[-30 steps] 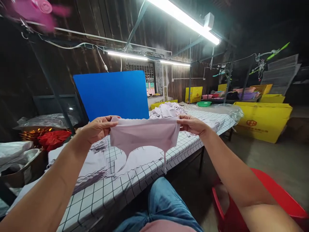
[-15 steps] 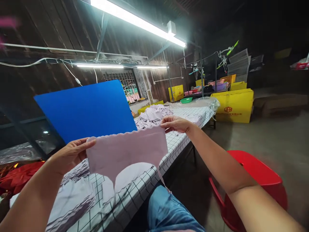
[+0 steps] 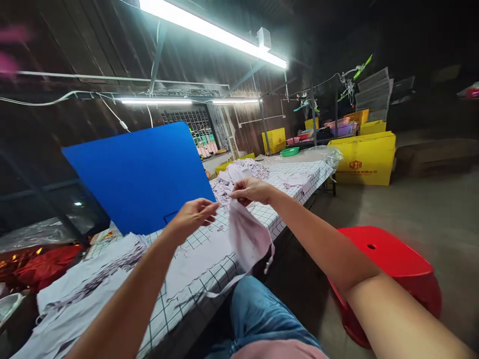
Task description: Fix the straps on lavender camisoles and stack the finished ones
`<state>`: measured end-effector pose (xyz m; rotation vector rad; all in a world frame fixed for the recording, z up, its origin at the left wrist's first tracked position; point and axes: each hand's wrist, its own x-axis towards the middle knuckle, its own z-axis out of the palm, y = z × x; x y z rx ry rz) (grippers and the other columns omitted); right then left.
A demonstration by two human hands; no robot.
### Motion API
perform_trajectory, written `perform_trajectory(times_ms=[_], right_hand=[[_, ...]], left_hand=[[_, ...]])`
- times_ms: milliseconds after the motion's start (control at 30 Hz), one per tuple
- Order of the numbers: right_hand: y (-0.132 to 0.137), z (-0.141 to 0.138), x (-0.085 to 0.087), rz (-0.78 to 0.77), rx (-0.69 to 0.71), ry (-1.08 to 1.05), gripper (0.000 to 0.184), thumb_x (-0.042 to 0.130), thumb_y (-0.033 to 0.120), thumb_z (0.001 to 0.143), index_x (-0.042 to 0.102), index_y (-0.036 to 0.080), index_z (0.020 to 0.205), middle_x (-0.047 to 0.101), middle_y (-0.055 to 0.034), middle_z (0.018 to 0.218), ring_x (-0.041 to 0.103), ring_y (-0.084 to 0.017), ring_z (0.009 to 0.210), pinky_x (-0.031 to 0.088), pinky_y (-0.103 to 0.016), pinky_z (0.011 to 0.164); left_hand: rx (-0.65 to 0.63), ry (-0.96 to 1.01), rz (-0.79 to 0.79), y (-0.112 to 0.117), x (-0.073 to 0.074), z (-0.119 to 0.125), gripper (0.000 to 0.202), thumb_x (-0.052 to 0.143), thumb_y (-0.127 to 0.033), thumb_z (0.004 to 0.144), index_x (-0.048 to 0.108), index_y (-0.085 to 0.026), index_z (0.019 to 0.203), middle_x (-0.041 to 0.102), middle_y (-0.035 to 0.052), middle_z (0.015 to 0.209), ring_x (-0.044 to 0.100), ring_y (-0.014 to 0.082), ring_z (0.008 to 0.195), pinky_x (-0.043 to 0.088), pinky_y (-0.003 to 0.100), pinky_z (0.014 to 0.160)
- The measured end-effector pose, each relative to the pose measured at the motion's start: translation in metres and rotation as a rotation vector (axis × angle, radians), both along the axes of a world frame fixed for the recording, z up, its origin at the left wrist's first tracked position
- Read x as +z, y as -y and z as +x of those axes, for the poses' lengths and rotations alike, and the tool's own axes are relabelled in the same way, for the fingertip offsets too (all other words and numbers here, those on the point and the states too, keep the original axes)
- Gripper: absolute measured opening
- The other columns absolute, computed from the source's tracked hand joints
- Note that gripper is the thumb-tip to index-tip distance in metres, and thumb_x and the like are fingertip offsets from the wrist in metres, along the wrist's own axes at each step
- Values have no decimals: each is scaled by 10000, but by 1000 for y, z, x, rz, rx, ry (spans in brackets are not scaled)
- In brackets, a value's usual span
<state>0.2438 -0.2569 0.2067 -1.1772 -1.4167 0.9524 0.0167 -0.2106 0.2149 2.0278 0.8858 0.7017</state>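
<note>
My right hand [image 3: 251, 190] pinches the top of a pale pink fabric piece [image 3: 248, 237], which hangs down limp over the table's front edge. A little to the left, my left hand [image 3: 192, 218] hovers over the table with its fingers drawn together; whether it touches the fabric I cannot tell. Under both hands runs a long table with a black-and-white checked cloth [image 3: 262, 215]. Flat stacks of the same pale fabric [image 3: 90, 286] lie on the cloth at the near left, and a loose heap of pieces [image 3: 239, 175] sits farther along.
A blue board [image 3: 140, 177] stands upright on the table behind my hands. A red plastic stool [image 3: 389, 264] is on the floor at the right. Yellow boxes [image 3: 364, 159] and coloured basins [image 3: 290, 151] stand at the far end. My jeans-clad leg [image 3: 262, 316] is under the table edge.
The fabric piece was held stretched wide between both hands. Now my hands have come close together, and the piece hangs bunched from my right hand. The view swung right.
</note>
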Motion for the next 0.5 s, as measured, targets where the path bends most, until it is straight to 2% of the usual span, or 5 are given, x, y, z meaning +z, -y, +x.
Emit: perform_trajectory(times_ms=[133,233,300,400,500], right_hand=[[1,-27,4,17,20,120,270,788,269,777,576,140,670,571,38,503,539,-73,452,467,-179,438],[6,-27,4,102,57,128,209,741,272,816,613,133,726,647,-2,645,579,-80,561,487,-184,521],[9,-22,-2,185,84,117,227,780,297,766,659,141,878,692,-38,853,609,-95,713,499,-179,598],[9,-17,-22,210,215,111,472,841,339,665,644,174,1060,674,-50,1023,614,-134,863,498,-188,645],[-1,-17,-51,109,395,147,372,824,314,647,647,159,934,674,-9,854,611,-138,786,473,-204,625]], left_hand=[[-156,104,-206,17,-9,37,588,880,-528,531,747,-129,942,731,90,911,663,186,776,521,322,765],[-120,217,-257,15,-7,33,517,931,-428,456,748,-103,814,711,72,780,636,164,672,527,328,712],[-96,255,-262,14,-3,24,465,933,-381,452,729,-99,760,685,59,718,616,151,627,519,305,657],[-87,320,-243,16,7,10,397,902,-334,496,702,-110,756,664,44,693,602,136,607,498,266,610],[6,391,-164,16,19,-3,294,843,-275,545,661,-123,719,613,5,626,539,101,527,441,226,534]])
